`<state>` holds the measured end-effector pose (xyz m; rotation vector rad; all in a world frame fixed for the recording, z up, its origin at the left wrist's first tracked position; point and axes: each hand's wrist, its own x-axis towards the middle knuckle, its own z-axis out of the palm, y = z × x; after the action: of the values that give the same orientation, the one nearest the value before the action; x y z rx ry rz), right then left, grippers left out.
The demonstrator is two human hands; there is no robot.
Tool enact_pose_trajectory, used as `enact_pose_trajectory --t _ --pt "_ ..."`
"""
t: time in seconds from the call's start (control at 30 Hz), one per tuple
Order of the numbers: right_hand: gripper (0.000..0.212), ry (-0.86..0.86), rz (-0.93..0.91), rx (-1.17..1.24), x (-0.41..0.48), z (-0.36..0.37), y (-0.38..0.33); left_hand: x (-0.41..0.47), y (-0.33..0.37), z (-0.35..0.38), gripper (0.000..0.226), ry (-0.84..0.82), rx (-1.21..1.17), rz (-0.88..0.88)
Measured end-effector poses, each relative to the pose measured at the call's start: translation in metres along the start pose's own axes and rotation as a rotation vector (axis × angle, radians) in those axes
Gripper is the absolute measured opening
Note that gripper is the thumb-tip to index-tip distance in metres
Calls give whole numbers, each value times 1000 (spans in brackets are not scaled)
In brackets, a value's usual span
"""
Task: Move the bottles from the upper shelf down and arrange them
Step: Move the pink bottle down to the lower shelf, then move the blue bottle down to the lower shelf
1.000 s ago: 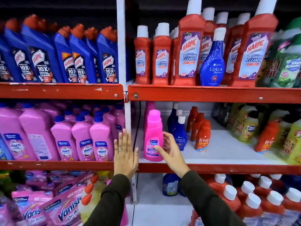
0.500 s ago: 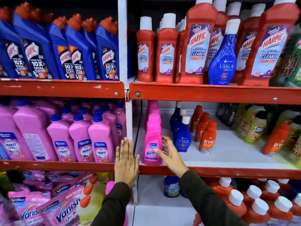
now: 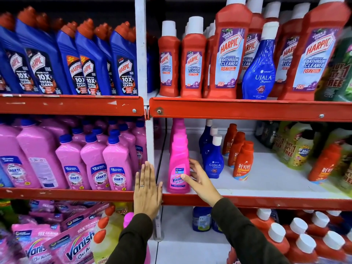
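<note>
A pink Vanish bottle (image 3: 178, 162) stands upright at the left front of the middle shelf (image 3: 266, 203), with more pink bottles in a row behind it. My right hand (image 3: 200, 180) holds its right side, thumb on the label and fingers behind. My left hand (image 3: 146, 189) is flat and open against the white upright post (image 3: 142, 54), apart from the bottle. On the upper shelf (image 3: 247, 109) a blue Ujala bottle (image 3: 260, 67) stands among tall red Harpic bottles (image 3: 229, 54).
Smaller Ujala bottles (image 3: 213, 162) and orange Revive bottles (image 3: 242, 162) stand just right of my right hand. Pink Shakti bottles (image 3: 95, 168) and blue Harpic bottles (image 3: 123, 65) fill the left bay. Green bottles (image 3: 301, 149) crowd the far right. White-capped red bottles (image 3: 302, 246) sit below.
My view has moved closer and slightly right. Both hands stay almost where they were, the right one still on the pink bottle.
</note>
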<state>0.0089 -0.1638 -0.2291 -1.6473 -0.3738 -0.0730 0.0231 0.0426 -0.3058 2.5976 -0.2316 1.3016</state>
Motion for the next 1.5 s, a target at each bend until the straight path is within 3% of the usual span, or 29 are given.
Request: enact_pose_trajectory --t 0.17,0.4,0.7,0.93,1.1,1.27,1.5 --pt "48 84 -68 -147 -9 2 -1 1 2 -6 66 -10 0 -7" --pt "53 461 -438 -900 -22 -12 -5 5 29 -22 67 21 -91 3" --pt "63 663 -626 -1173 -24 -53 -72 93 100 -70 79 224 -166 109" --pt "67 808 -759 -1119 -19 -96 -147 174 151 -111 70 369 -109 172" --pt "65 909 -715 -1071 -5 -128 -205 212 166 -126 65 400 -72 132" --pt "57 725 -591 -892 13 -154 -241 220 165 -123 64 348 -19 105" --pt "51 481 -259 -671 29 -174 -256 219 163 -118 62 358 -14 113"
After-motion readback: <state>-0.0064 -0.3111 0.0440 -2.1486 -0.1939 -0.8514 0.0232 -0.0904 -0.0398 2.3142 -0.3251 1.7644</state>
